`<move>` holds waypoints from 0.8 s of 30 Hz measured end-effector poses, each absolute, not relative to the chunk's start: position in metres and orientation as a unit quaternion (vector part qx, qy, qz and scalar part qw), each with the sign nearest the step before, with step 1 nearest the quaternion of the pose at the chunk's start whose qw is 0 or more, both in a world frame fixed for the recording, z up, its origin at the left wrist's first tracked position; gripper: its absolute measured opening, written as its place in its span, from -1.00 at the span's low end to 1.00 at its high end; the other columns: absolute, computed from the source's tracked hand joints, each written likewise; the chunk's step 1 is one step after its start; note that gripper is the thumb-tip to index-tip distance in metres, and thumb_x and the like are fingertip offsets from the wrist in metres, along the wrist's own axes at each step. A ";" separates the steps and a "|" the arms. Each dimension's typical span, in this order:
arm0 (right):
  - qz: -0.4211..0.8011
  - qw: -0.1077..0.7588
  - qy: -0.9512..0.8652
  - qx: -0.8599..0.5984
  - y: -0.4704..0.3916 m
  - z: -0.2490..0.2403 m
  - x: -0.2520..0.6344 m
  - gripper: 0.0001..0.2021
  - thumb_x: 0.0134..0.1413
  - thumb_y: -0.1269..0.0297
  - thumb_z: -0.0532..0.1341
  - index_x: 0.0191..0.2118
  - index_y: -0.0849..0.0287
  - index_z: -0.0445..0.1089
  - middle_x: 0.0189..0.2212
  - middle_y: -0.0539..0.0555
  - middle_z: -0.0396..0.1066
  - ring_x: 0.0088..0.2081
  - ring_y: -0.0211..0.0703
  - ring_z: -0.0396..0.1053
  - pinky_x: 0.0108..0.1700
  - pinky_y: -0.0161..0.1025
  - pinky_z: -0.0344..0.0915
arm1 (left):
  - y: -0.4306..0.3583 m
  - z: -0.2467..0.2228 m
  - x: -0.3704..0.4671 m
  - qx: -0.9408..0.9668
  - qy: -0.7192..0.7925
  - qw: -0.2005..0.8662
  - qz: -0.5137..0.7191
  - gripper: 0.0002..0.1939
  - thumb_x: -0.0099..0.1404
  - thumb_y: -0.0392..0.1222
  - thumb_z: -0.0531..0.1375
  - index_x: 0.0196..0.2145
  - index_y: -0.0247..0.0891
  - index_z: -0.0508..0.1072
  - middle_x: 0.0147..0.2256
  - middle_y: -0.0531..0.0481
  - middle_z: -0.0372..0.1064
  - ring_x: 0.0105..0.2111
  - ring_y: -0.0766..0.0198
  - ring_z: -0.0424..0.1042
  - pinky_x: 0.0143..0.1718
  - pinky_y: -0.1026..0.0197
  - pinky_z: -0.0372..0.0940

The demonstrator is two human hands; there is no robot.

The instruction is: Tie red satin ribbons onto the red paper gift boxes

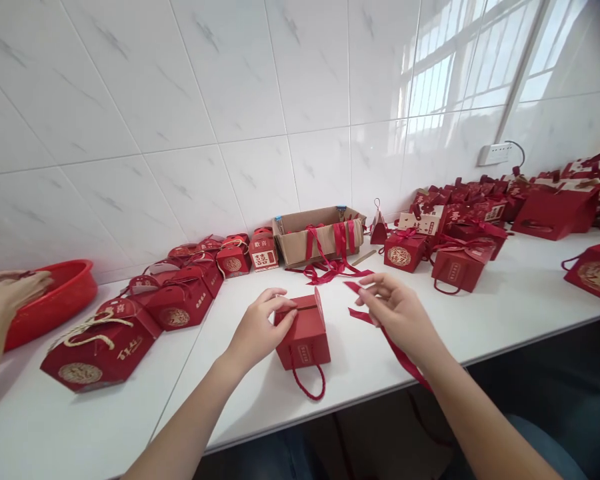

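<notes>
Bright daylight is filling the room; the glossy tiled wall is throwing back a barred window reflection, glare peaking above the right end of the bench. Soft shadow is spreading left of the red box toward the bench's near edge; under that edge everything is sitting dim. Wide lens is slanting tile lines, stretching both ends; the top-right picture corner is showing black.
</notes>
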State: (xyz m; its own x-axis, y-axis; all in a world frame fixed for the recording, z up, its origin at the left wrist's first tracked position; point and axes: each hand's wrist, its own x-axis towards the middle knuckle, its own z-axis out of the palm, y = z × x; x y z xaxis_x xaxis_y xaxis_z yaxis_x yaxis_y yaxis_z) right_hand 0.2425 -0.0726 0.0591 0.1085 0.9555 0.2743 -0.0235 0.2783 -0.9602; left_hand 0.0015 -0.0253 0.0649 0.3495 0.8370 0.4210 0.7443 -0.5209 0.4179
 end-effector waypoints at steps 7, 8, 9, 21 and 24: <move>0.426 0.536 -0.587 -0.432 -0.072 0.033 0.225 -0.84 0.08 0.19 0.18 -0.33 0.18 0.34 -0.45 0.05 0.43 -0.48 -0.26 0.31 -0.50 -0.33 0.26 | -0.026 0.076 -0.006 0.875 0.413 0.111 0.227 -0.81 0.24 -0.13 0.12 -0.37 -0.11 0.55 0.00 -0.06 0.34 -0.05 0.13 0.39 -0.03 0.13 0.31; 0.423 0.535 -0.594 -0.428 -0.074 0.033 0.224 -0.85 0.08 0.20 0.17 -0.33 0.18 0.35 -0.45 0.05 0.43 -0.46 -0.25 0.33 -0.49 -0.33 0.26 | -0.027 0.077 -0.006 0.882 0.400 0.117 0.221 -0.81 0.25 -0.13 0.12 -0.36 -0.11 0.55 0.01 -0.05 0.34 -0.06 0.15 0.39 -0.01 0.12 0.30; 0.420 0.532 -0.600 -0.426 -0.076 0.034 0.223 -0.86 0.08 0.21 0.17 -0.33 0.17 0.35 -0.44 0.05 0.44 -0.44 -0.24 0.35 -0.48 -0.33 0.27 | -0.027 0.079 -0.006 0.886 0.390 0.122 0.217 -0.81 0.25 -0.13 0.12 -0.36 -0.11 0.55 0.02 -0.05 0.33 -0.06 0.16 0.39 0.01 0.12 0.29; 0.338 0.501 -0.651 -0.460 -0.087 0.048 0.219 -0.93 0.08 0.31 0.15 -0.34 0.12 0.38 -0.44 -0.03 0.44 -0.42 -0.25 0.36 -0.41 -0.33 0.26 | -0.033 0.085 0.000 0.919 0.333 0.003 0.210 -0.80 0.28 -0.22 0.10 -0.29 -0.11 0.54 0.00 -0.07 0.33 0.01 0.14 0.32 0.02 0.08 0.28; 0.319 0.496 -0.669 -0.452 -0.087 0.054 0.214 -0.93 0.08 0.34 0.15 -0.36 0.12 0.38 -0.44 -0.05 0.44 -0.43 -0.28 0.35 -0.39 -0.33 0.25 | -0.036 0.084 0.006 0.920 0.319 -0.036 0.226 -0.82 0.26 -0.20 0.14 -0.21 -0.12 0.51 -0.07 -0.06 0.40 0.01 0.12 0.31 0.04 0.01 0.24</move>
State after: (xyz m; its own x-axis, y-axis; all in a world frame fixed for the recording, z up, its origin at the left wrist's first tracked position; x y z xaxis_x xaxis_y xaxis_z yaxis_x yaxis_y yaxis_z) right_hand 0.2138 -0.0867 0.0543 -0.0980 0.9218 0.3750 0.2882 0.3870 -0.8759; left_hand 0.0060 -0.0356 0.0844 0.6941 0.5712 0.4381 0.6039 -0.7933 0.0775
